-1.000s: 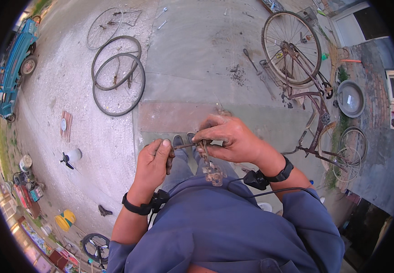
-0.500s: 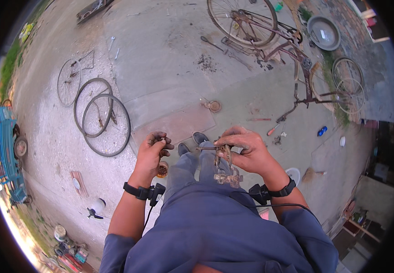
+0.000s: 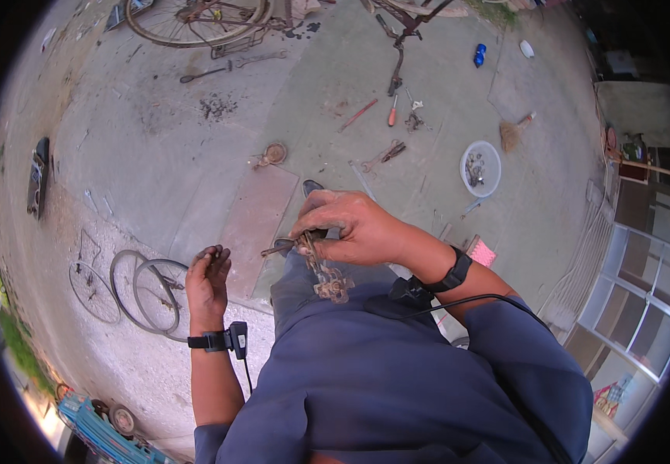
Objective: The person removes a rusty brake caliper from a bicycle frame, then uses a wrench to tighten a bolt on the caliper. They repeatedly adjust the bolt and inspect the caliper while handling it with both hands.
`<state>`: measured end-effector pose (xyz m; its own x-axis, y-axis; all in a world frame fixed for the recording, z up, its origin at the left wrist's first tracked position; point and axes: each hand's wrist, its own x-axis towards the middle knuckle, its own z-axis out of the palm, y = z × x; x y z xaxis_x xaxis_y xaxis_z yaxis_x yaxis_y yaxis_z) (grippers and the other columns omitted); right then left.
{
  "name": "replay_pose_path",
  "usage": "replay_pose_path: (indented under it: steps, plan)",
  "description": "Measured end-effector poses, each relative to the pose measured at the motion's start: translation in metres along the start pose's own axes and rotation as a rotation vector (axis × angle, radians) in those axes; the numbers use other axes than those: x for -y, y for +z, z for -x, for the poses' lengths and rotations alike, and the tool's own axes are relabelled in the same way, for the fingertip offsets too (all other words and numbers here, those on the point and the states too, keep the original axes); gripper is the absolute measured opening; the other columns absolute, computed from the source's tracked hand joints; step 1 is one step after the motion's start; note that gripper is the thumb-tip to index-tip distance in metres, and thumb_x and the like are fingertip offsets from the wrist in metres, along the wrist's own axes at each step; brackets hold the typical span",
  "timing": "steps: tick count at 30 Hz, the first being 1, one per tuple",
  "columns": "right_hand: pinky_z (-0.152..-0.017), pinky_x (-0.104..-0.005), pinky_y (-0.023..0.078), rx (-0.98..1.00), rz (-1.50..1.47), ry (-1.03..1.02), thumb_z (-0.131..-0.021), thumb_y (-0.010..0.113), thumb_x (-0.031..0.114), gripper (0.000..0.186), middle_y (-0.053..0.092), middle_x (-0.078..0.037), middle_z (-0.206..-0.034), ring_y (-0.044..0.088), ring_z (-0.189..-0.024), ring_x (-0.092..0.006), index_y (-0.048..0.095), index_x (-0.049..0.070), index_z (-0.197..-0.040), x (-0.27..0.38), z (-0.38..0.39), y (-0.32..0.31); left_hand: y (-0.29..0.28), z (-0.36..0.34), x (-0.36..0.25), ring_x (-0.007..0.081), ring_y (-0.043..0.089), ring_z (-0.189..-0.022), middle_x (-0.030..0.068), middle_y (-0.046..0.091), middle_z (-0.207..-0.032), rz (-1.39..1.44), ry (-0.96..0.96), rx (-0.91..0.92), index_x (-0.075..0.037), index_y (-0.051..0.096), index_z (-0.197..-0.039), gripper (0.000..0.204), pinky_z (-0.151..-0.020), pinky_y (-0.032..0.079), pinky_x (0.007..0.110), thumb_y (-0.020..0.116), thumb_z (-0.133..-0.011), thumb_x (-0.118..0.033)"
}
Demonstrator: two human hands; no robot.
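Note:
My right hand [image 3: 358,224] grips a rusty metal bicycle part [image 3: 326,278] in front of my thighs. Its thin rod sticks out to the left past my fingertips, and its jagged, jointed end hangs below my thumb. Its exact kind cannot be made out. My left hand [image 3: 208,282] is raised to the left, apart from that part, with blackened fingers curled together. Whatever lies between those fingertips, if anything, is too small to tell. Below my hands a shoe [image 3: 312,187] shows on the floor.
An old bicycle wheel [image 3: 196,15] and a frame [image 3: 408,27] lie far ahead. Tyres [image 3: 166,286] lie at left. A screwdriver [image 3: 392,114], a wrench [image 3: 261,58] and a round rusty part [image 3: 275,153] are on the floor. To the right are a white basin [image 3: 480,168] and a brush [image 3: 511,135].
My view has swung to the right. My right hand still holds the rusty part, now closer to the middle of my body. My left hand stays curled, further from the part.

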<state>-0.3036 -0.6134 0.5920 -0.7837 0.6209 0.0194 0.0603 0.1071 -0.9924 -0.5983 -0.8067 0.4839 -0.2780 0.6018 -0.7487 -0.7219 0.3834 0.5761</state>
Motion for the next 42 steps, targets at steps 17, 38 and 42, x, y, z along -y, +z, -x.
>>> replay_pose_path:
  steps: [17, 38, 42]
  plan:
    - [-0.073, -0.0389, 0.051, -0.352, 0.032, -0.011, -0.072, 0.074, 0.006, 0.029, 0.067, -0.01, -0.094, 0.064, -0.084, -0.0314, 0.072, 0.009, -0.101, 0.019, 0.06, -0.122, 0.241, -0.102, 0.061, 0.0251, 0.055, -0.125, 0.0155, 0.055, -0.138, -0.753, -0.116, 0.538, 0.004, 0.046, -0.141, 0.047, -0.1, 0.047, 0.035, 0.054, -0.097, -0.013]
    - [-0.075, -0.0353, 0.053, -0.182, -0.022, 0.027, -0.072, 0.069, 0.0, 0.031, 0.071, -0.01, -0.093, 0.065, -0.088, -0.025, 0.071, 0.004, -0.103, -0.016, -0.041, -0.126, 0.058, -0.074, -0.033, 0.0277, 0.061, -0.116, 0.0179, 0.056, -0.136, -0.748, -0.107, -0.166, 0.004, 0.041, -0.144, 0.051, -0.092, 0.05, 0.037, 0.051, -0.099, -0.02]
    - [-0.073, -0.0347, 0.052, -0.099, 0.029, 0.008, -0.073, 0.07, 0.002, 0.029, 0.071, -0.01, -0.093, 0.064, -0.085, -0.0251, 0.072, 0.004, -0.102, -0.019, -0.092, -0.1, 0.005, -0.054, -0.051, 0.0281, 0.061, -0.115, 0.0186, 0.058, -0.134, -0.625, -0.109, -0.334, 0.003, 0.041, -0.144, 0.051, -0.091, 0.052, 0.037, 0.051, -0.1, -0.023]
